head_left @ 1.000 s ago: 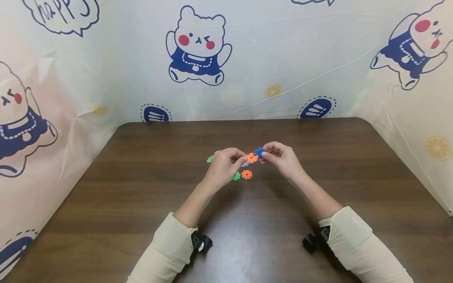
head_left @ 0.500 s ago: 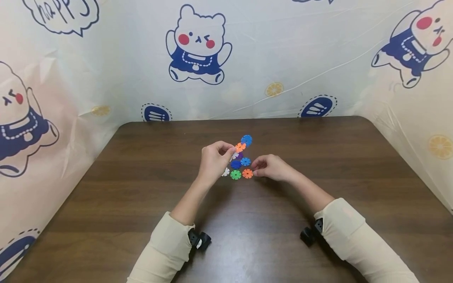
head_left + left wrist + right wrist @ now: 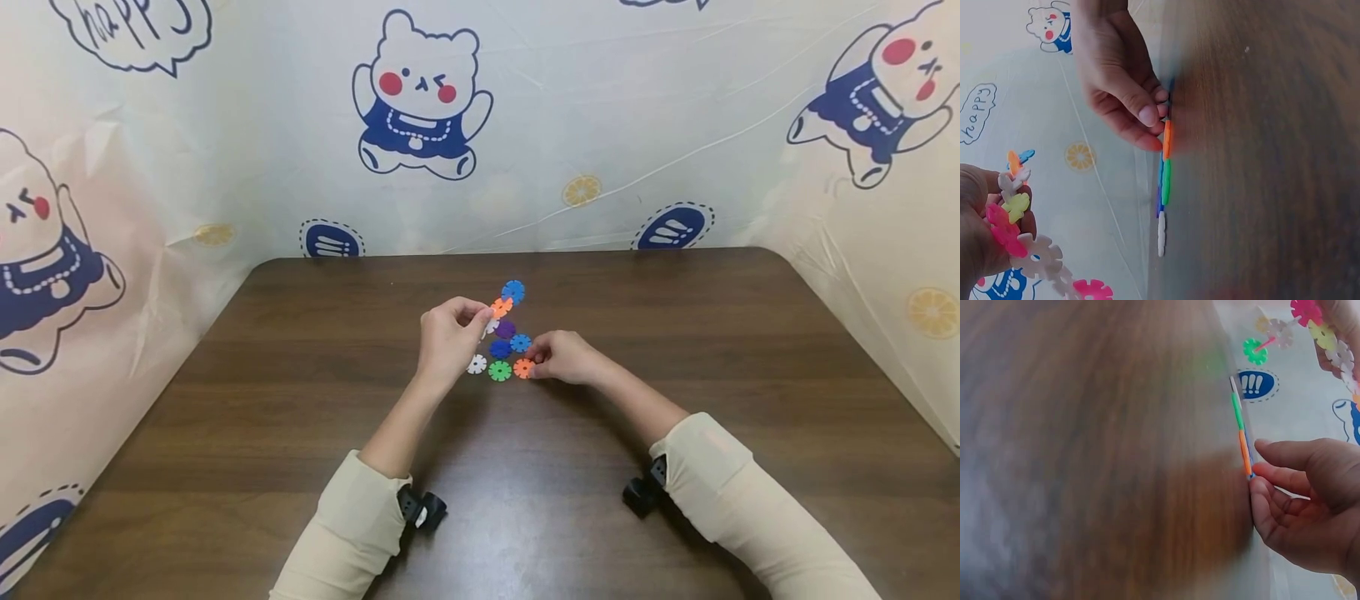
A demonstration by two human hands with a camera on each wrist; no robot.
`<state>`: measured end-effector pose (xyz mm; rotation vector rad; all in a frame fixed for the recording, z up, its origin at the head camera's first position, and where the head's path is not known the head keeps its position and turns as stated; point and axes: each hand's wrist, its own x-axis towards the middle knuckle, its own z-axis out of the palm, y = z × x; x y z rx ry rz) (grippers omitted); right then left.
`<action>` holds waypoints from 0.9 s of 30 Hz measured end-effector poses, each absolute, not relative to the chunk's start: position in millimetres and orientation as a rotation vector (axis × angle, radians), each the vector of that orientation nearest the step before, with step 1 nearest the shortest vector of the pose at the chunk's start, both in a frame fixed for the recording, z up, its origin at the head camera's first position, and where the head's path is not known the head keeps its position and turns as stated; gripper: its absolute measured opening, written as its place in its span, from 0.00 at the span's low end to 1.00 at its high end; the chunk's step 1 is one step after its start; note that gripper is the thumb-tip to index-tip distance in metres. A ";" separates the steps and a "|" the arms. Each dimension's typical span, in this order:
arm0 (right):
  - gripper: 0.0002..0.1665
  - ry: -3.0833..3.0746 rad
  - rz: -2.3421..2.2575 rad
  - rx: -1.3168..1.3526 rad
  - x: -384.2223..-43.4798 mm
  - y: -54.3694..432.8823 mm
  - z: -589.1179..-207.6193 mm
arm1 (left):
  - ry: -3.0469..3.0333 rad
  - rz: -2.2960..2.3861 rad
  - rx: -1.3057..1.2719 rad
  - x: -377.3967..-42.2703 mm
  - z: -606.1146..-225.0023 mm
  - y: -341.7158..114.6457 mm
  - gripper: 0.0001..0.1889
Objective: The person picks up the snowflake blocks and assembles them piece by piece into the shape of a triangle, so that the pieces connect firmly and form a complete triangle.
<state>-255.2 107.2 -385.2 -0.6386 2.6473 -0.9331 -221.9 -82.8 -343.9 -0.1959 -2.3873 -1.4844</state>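
A chain of joined snowflake discs hangs from my left hand [image 3: 452,342], which pinches it between thumb and fingers. Its upper end shows an orange disc [image 3: 501,307] and a blue disc [image 3: 513,291]; pink discs [image 3: 1007,234], a white disc [image 3: 1038,256] and a green disc [image 3: 1255,351] appear in the wrist views. Low at the tabletop, my right hand [image 3: 572,357] has its fingertips at a loose orange disc [image 3: 522,367]. In the right wrist view its thumb [image 3: 1285,453] stands apart from the fingers.
Several loose discs lie flat beside the orange one on the brown table [image 3: 300,433]: green [image 3: 500,371], white [image 3: 477,364], dark blue [image 3: 500,349], light blue [image 3: 521,342] and purple [image 3: 506,330]. A printed curtain [image 3: 525,125] stands behind the table.
My right hand has let go of the blue disc on the chain's end and moved down to the loose orange disc. My left hand has drawn the chain slightly leftward.
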 end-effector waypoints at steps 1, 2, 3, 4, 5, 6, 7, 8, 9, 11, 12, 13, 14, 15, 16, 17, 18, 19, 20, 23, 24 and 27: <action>0.14 2.657 -0.918 -0.634 -255.5 105.6 -385.8 | -2.387 -1.481 -0.191 -221.9 -343.7 -82.9 0.07; 0.15 2.665 -0.909 -0.628 -255.7 104.2 -386.3 | -2.388 -1.481 -0.184 -221.8 -343.5 -83.1 0.07; 0.15 2.675 -0.897 -0.628 -256.0 103.0 -386.9 | -2.388 -1.478 -0.179 -221.7 -343.4 -83.3 0.07; 0.16 2.684 -0.885 -0.626 -255.9 101.8 -387.3 | -2.389 -1.476 -0.176 -221.7 -343.5 -83.5 0.07; 0.16 2.691 -0.877 -0.622 -255.8 101.1 -387.7 | -2.388 -1.477 -0.172 -221.7 -343.5 -83.7 0.07; 0.16 2.698 -0.870 -0.614 -255.7 100.1 -388.2 | -2.387 -1.477 -0.171 -221.5 -343.4 -83.8 0.07; 0.16 2.705 -0.865 -0.611 -255.6 99.4 -388.5 | -2.387 -1.480 -0.168 -221.2 -343.3 -83.9 0.07; 0.16 2.711 -0.861 -0.610 -255.5 98.9 -388.7 | -2.387 -1.482 -0.168 -221.0 -343.3 -83.9 0.07; 0.16 2.719 -0.854 -0.611 -255.3 98.3 -388.9 | -2.386 -1.481 -0.170 -221.1 -343.3 -84.0 0.07; 0.16 2.729 -0.845 -0.617 -254.8 97.6 -389.1 | -2.386 -1.482 -0.172 -221.1 -343.3 -84.1 0.07; 0.16 2.737 -0.840 -0.620 -254.8 97.2 -389.3 | -2.387 -1.479 -0.174 -221.4 -343.5 -84.1 0.07; 0.16 2.743 -0.838 -0.621 -254.6 96.9 -389.3 | -2.388 -1.476 -0.174 -221.3 -343.4 -84.1 0.07; 0.16 2.746 -0.837 -0.621 -254.5 96.7 -389.5 | -2.387 -1.473 -0.175 -221.4 -343.3 -84.1 0.07; 0.16 2.749 -0.836 -0.622 -254.2 96.6 -389.6 | -2.388 -1.470 -0.174 -221.3 -343.1 -84.0 0.07; 0.15 2.749 -0.842 -0.614 -254.0 96.6 -389.6 | -2.389 -1.469 -0.174 -221.1 -343.0 -83.8 0.07; 0.15 2.749 -0.845 -0.609 -253.8 96.8 -389.8 | -2.389 -1.468 -0.175 -220.9 -342.9 -83.7 0.07; 0.15 2.747 -0.854 -0.597 -253.6 96.9 -389.9 | -2.389 -1.467 -0.176 -220.6 -342.9 -83.6 0.07; 0.15 2.745 -0.862 -0.585 -253.4 97.1 -389.8 | -2.388 -1.465 -0.179 -220.3 -342.9 -83.5 0.07; 0.15 2.745 -0.868 -0.578 -253.2 97.6 -389.8 | -2.387 -1.462 -0.182 -220.4 -343.1 -83.6 0.07; 0.14 2.755 -0.899 -0.562 -252.9 99.3 -389.0 | -2.382 -1.444 -0.198 -220.6 -343.7 -83.9 0.07; 0.12 2.756 -0.919 -0.555 -252.8 99.9 -388.4 | -2.381 -1.438 -0.203 -220.6 -343.9 -84.1 0.07; 0.08 2.763 -0.983 -0.548 -252.6 103.4 -386.3 | -2.387 -1.425 -0.217 -220.6 -344.3 -84.2 0.07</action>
